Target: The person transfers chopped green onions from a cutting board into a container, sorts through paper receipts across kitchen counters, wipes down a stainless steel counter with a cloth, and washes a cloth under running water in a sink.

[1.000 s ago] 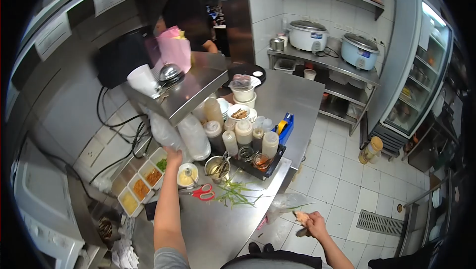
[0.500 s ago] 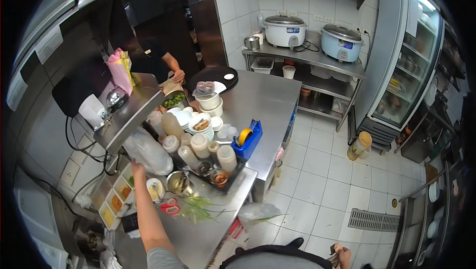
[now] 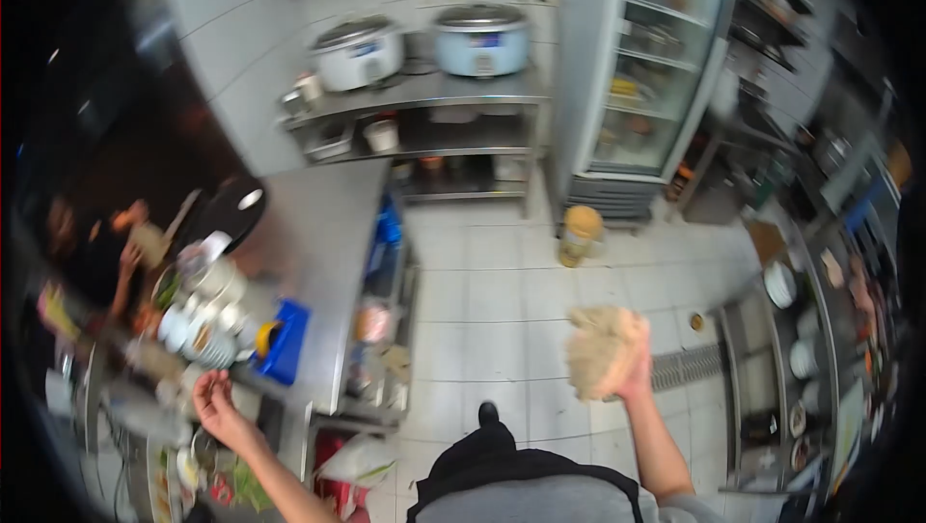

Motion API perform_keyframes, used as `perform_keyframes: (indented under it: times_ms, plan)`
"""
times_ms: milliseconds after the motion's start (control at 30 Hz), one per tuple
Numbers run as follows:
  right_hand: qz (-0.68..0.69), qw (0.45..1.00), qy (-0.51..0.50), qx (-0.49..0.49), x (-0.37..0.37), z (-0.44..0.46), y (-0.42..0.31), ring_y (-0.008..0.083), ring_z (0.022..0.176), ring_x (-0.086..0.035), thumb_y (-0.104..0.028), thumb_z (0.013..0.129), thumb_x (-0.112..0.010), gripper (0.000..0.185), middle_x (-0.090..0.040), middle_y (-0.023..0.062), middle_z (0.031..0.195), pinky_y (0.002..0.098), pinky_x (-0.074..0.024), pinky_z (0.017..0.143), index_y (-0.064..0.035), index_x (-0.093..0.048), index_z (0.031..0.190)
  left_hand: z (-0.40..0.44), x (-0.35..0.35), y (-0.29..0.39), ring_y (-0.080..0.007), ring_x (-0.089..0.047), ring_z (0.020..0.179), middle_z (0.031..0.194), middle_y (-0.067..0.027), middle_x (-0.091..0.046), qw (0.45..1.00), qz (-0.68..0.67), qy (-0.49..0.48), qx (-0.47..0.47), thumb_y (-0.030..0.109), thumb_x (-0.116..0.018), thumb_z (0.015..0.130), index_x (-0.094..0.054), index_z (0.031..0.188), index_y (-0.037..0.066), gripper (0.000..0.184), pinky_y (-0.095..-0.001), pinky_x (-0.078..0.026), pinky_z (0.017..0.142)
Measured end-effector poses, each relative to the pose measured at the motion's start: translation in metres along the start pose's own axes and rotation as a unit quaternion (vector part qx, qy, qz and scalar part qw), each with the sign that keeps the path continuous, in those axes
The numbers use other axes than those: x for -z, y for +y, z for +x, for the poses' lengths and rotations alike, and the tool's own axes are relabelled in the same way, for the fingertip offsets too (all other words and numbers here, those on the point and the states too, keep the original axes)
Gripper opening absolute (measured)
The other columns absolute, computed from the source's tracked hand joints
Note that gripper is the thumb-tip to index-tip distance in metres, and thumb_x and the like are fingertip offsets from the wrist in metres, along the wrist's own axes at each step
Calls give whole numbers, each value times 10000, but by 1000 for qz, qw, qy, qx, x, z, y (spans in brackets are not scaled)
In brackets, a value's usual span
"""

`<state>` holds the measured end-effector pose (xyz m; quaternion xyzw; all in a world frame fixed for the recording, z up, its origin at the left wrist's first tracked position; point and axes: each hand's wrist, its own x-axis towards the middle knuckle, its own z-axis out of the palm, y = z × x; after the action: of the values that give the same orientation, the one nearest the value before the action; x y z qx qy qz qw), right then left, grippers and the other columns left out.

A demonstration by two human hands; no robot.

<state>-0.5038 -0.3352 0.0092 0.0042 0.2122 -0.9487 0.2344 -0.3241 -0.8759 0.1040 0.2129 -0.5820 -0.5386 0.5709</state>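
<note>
A crumpled beige cloth [image 3: 595, 354] hangs from my right hand [image 3: 635, 361], which is closed on it above the tiled floor. My left hand [image 3: 222, 407] is raised over the left counter, loosely curled with fingers apart and nothing visible in it. Just beyond it stand stacked bowls [image 3: 205, 342] and a blue tape dispenser [image 3: 285, 342] with yellow tape. Below that hand, blurred, are red scissors [image 3: 222, 492] and green leaves [image 3: 251, 486]. Squeeze bottles beside the hand are partly hidden.
Two rice cookers [image 3: 482, 41] stand on a steel shelf unit [image 3: 473, 94] at the back. A glass-door fridge [image 3: 651, 79] and a yellow-lidded jar [image 3: 580, 235] are to its right. Dish shelves [image 3: 733, 369] line the right side. Another person [image 3: 101, 262] stands behind the left counter.
The view has swung right. My left hand has come up from the food containers at the counter's left. My right hand has risen forward, with the cloth now fully in sight.
</note>
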Motion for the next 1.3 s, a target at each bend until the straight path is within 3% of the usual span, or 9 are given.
perform_keyframes:
  times_ms: [233,367,533,633,800,967,1067,1167,1300]
  plan:
    - [79,993,-80,-23,26,76,-77,301,1229,-410,-578,867,-407,704,-414,162,1335,475,-318,1029,-75,-324,1352,-104,-281,-88,-108,-549,834,863,-16,-595,910,28,-396,119,142,-556,875,-580,942,70,101,-230,-421,714]
    - [-16,998,56,9,42,90,-137,284,1121,-517,-278,893,-514,478,-509,137,1238,427,-411,962,-56,-393,1299,-255,-430,-108,-116,-579,904,1065,-64,-599,605,-58,-716,343,256,-532,909,-517,1177,44,342,-232,-447,732]
    - [54,970,179,152,99,60,-201,283,1135,-501,-342,909,-475,482,-509,129,1241,434,-398,966,-50,-408,1287,-388,-563,-77,-91,-564,828,950,-57,-624,379,44,-906,185,208,-576,885,-541,1104,24,288,-226,-449,706]
    - [77,948,220,216,133,29,-253,290,1146,-489,-371,914,-452,492,-507,126,1246,444,-383,977,-52,-413,1287,-427,-631,-68,-67,-548,829,973,-21,-619,396,55,-899,176,195,-568,894,-559,1084,23,256,-226,-454,706]
    - [49,932,285,220,215,-1,-347,237,1087,-522,-440,929,-392,511,-530,94,1200,414,-394,955,-78,-418,1289,-491,-725,-82,-85,-556,814,967,-32,-612,514,-146,-733,421,238,-577,894,-539,1077,23,285,-232,-457,698]
    - [-262,849,457,46,278,20,-460,215,1188,-393,-652,839,-411,850,-396,148,1317,321,-340,971,-22,-246,1386,-530,-805,-99,-117,-560,855,984,-38,-593,612,-105,-674,401,217,-561,902,-515,1125,35,291,-264,-461,743]
    - [-429,772,468,39,258,52,-530,152,977,-483,-587,882,-404,702,-507,69,1087,270,-402,864,-16,-366,1289,-538,-842,-104,-131,-551,886,1005,-46,-571,641,-91,-637,419,120,-561,870,-484,1154,37,306,-280,-459,766]
    - [-440,809,387,43,280,91,-596,181,1059,-478,-595,883,-386,751,-471,102,1190,300,-380,930,6,-312,1327,-537,-886,-121,-147,-544,920,1042,-63,-551,567,-115,-652,489,14,-532,798,-440,1191,31,404,-290,-456,789]
    - [-277,915,290,47,317,150,-647,192,1117,-472,-530,889,-446,710,-442,100,1257,316,-361,976,-26,-269,1356,-589,-970,-132,-171,-556,944,1044,-63,-558,504,-52,-779,370,-36,-551,720,-414,1204,34,508,-298,-470,804]
